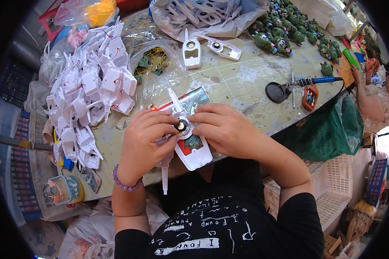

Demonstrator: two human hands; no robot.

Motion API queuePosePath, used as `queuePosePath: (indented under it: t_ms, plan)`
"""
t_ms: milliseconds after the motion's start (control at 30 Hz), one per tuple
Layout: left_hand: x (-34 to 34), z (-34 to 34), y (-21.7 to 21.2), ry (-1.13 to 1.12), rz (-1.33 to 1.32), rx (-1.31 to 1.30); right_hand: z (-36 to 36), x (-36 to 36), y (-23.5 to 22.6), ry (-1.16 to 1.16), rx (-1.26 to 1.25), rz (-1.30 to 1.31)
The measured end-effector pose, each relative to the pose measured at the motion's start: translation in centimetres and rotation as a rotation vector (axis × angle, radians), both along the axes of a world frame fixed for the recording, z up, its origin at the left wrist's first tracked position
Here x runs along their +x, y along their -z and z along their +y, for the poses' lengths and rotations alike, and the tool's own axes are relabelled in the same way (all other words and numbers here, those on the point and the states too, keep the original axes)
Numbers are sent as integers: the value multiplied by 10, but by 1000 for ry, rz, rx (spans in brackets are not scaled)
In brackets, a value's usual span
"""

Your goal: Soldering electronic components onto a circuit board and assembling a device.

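A white plastic toy casing [198,160] with a long narrow tip lies before me at the table's near edge, over a red and teal flat piece. In its middle sits a small round speaker [183,125]. My left hand [147,140], with a purple bead bracelet, is closed, its thumb and fingertips pinched at the speaker's left rim. A second white plastic part [164,175] sticks out downward from under that palm. My right hand [227,129] is closed on the casing's right side, fingertips beside the speaker. What lies under both palms is hidden.
White casings with red wires [90,82] are heaped left. Behind are a bag of white parts [207,28], two casings with speakers [192,56], wired green boards [153,62] and green toy figures [285,30]. A soldering iron [320,80] lies right; another person's arm [369,99] shows far right.
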State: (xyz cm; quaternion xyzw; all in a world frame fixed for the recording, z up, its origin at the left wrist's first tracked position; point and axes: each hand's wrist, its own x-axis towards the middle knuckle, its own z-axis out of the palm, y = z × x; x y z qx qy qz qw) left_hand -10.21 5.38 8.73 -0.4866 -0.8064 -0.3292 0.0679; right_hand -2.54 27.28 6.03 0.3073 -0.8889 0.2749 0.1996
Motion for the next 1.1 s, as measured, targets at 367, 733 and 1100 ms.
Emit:
queuePosePath:
  t_ms: [367,733,1100]
  plan:
    - [13,9,0,-144,-73,-36,11,17,-4,134,-150,70]
    - [14,5,1,-182,-156,15,165,71,49,1041,-976,411]
    - [9,0,10,-125,-107,-21,230,66,-9,1191,-994,-89]
